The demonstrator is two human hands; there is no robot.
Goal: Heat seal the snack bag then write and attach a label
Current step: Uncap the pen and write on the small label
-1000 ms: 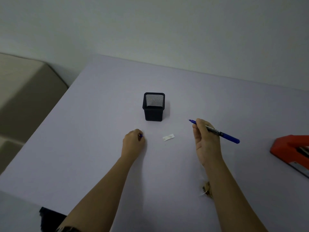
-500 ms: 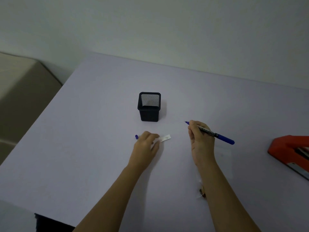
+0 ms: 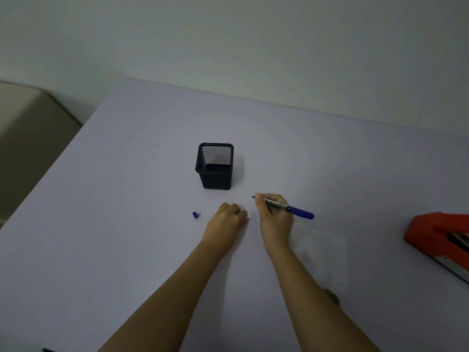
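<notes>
The right hand (image 3: pixel 275 219) grips a blue marker (image 3: pixel 289 208) in a writing hold, fingers wrapped round the barrel. The bare tip points up and to the left, just above the table (image 3: pixel 127 224). Just beside it, the left hand (image 3: pixel 225 219) lies knuckles up with its fingers curled over a small white label (image 3: pixel 248 215). Only one corner of the label shows past the fingertips, so it is unclear whether they pinch it or merely pin it down. The marker's cap (image 3: pixel 195 215) lies loose on the table, to the left of that hand.

Beyond both hands stands a black mesh pen holder (image 3: pixel 215 166). To the right of the right forearm lies the snack bag (image 3: pixel 327 250), clear and faint against the surface, and its seal cannot be made out. Further right, at the frame's edge, sits the red heat sealer (image 3: pixel 436 237), well apart from the hands.

The step in hand looks like writing the label. The next move calls for bringing the tip down onto the paper while the left fingers clear enough of it to write on and keep it from sliding.
</notes>
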